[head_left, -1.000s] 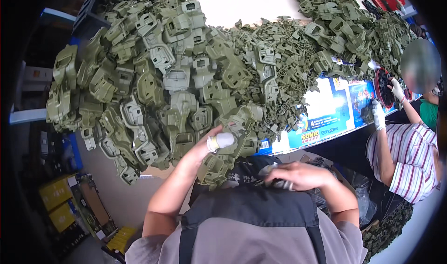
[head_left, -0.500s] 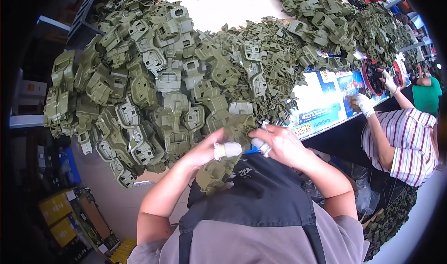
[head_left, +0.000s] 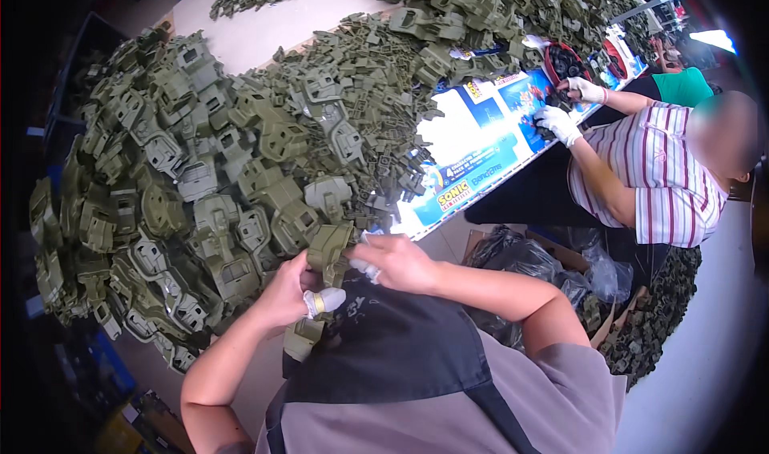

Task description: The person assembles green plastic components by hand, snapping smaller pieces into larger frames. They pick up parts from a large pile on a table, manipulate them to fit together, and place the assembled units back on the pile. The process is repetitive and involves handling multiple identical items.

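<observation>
Close to my apron, my left hand (head_left: pixel 300 295) grips an olive-green plastic toy vehicle body (head_left: pixel 329 250). Its thumb has a white wrap with a yellowish band. The part is held tilted, its lower end (head_left: pixel 303 338) showing below my left hand. My right hand (head_left: pixel 400 264) is curled in at the part's right edge, its fingers pressed together and also wrapped in white. Whatever those fingers pinch is hidden. Just beyond my hands lies a big heap of similar green vehicle bodies (head_left: pixel 228 213).
Small green parts (head_left: pixel 352 69) cover the middle of the table, beside a blue-and-white printed sheet (head_left: pixel 473 161). At the right, a person in a striped shirt (head_left: pixel 649 173) works with white gloves near a red bowl (head_left: pixel 565 63) of black pieces. Plastic bags (head_left: pixel 521 262) lie below.
The view has swung to the right, so the table and heap sit further left. Both my hands still work at the green vehicle body. The co-worker's gloved hands have come closer together.
</observation>
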Demonstrator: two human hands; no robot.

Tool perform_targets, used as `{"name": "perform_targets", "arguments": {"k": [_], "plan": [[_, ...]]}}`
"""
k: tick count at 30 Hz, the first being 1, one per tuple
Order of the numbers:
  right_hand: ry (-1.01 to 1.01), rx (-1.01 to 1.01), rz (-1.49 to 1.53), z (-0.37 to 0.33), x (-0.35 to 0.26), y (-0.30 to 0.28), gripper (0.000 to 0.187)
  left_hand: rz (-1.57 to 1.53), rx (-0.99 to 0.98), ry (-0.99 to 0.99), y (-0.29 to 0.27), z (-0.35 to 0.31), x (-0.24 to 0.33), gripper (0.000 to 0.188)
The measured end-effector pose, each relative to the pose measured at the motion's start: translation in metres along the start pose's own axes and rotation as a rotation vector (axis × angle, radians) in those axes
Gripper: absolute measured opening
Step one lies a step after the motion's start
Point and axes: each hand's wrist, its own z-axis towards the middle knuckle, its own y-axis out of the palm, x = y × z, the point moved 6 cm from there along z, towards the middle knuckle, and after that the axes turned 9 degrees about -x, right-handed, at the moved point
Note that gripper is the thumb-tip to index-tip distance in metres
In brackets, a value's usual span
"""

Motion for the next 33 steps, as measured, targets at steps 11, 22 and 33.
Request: {"name": "perform_targets", "arguments": {"k": [11, 22, 33], "plan": [[0.386, 0.632, -0.404, -0.011, 0.234, -0.043, 0.038, -0.818, 0.426, 0.204, -0.055, 0.016, -0.041, 0.047], [-0.15, 0.168, 0.111, -0.015, 0.006, -0.088, 0.026, -0.966, 0.392, 0.169, -0.003, -0.005, -0.035, 0.053], [-0.304, -0.496, -0.158, -0.001, -0.078, -0.034, 0.028, -0.886, 0.282, 0.069, 0.013, 0.008, -0.027, 0.049]]}}
